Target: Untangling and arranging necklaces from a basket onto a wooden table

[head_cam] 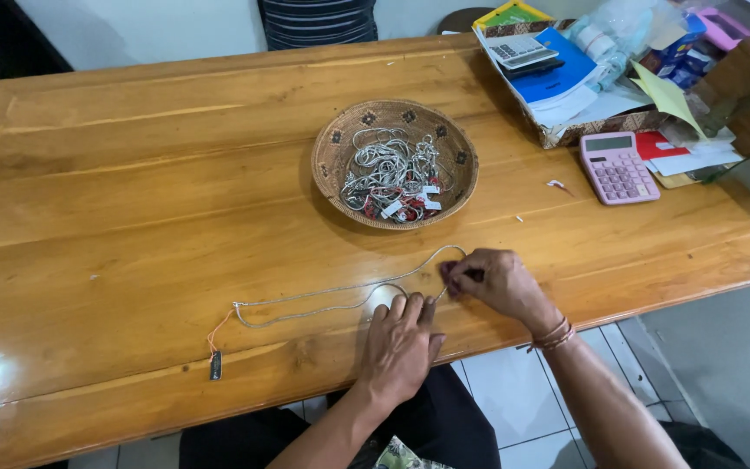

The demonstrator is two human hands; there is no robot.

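Now straightening a silver chain [332,300] on the counter [132,191].
Right hand [495,280] pinching its end; left hand [401,343] flat, pressing just beside; next, careful smoothing leftward toward the tag [215,366].

I saw a thin silver chain [323,300] lying flat on the wooden tabletop in a long, narrow loop, stretched from nine o'clock toward three. An orange thread with a small dark tag [215,365] trailed off its left end, toward six o'clock.
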